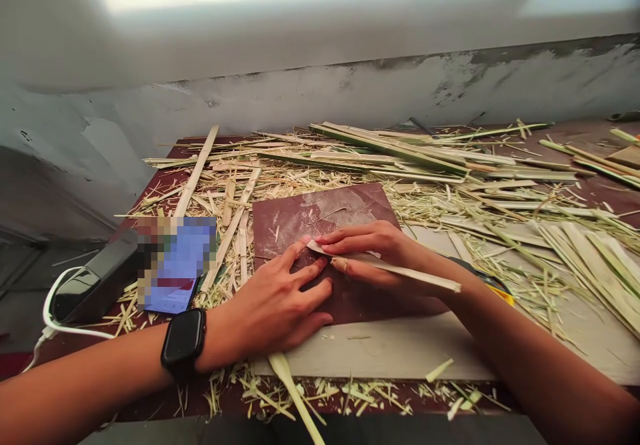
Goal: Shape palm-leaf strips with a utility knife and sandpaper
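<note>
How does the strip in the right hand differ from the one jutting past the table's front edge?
The held strip sits in the right hand; the jutting strip lies by the left hand. The held strip runs mostly crosswise, the jutting strip toward the wearer. Both are pale and narrow.

Left hand (pixel 280 301) spread, right hand (pixel 381 248) pinching
</note>
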Available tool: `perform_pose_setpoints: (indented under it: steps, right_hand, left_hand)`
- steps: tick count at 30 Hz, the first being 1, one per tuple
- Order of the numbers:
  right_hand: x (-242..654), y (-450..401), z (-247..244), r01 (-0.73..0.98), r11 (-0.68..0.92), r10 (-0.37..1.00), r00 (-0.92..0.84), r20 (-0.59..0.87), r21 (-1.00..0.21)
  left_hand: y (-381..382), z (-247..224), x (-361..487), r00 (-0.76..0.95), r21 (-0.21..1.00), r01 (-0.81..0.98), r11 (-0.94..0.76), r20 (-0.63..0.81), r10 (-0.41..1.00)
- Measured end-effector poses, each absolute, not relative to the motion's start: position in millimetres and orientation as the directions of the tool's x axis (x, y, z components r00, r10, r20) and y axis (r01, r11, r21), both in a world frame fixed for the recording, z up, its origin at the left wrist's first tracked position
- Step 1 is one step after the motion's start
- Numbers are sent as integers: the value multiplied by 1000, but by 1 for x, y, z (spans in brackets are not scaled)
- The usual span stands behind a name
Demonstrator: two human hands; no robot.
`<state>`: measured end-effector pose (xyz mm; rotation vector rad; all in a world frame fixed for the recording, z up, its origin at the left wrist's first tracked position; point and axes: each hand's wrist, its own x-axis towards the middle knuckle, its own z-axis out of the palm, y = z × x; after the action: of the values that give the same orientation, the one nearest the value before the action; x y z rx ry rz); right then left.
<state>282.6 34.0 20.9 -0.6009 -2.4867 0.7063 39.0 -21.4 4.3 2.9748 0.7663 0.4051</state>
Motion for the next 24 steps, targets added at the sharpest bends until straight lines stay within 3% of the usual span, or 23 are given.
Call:
perform_pose_setpoints:
  steps: [6, 11, 13, 17, 24]
  right_hand:
    - [287, 34, 19, 332, 711, 616, -719, 320, -620]
    - [289, 32, 17, 346, 524, 748, -623, 226, -778]
    - [288, 32, 17, 327, 568, 734, -617, 285, -756]
    - [286, 36, 15, 299, 749, 592, -703, 395, -592]
    - [285, 35, 16, 265, 729, 545, -783, 301, -631]
  left_hand:
    - [-23, 4, 39, 845, 108, 479, -871, 214, 491]
    - [-22, 2, 39, 844, 86, 479, -873, 229, 486]
    - [-22, 0, 39, 839, 87, 486, -870, 232, 492]
    - [-23, -3, 38, 830, 111, 492, -863, 239, 504]
    - [-23, 2, 40, 839, 155, 495, -855, 172, 516]
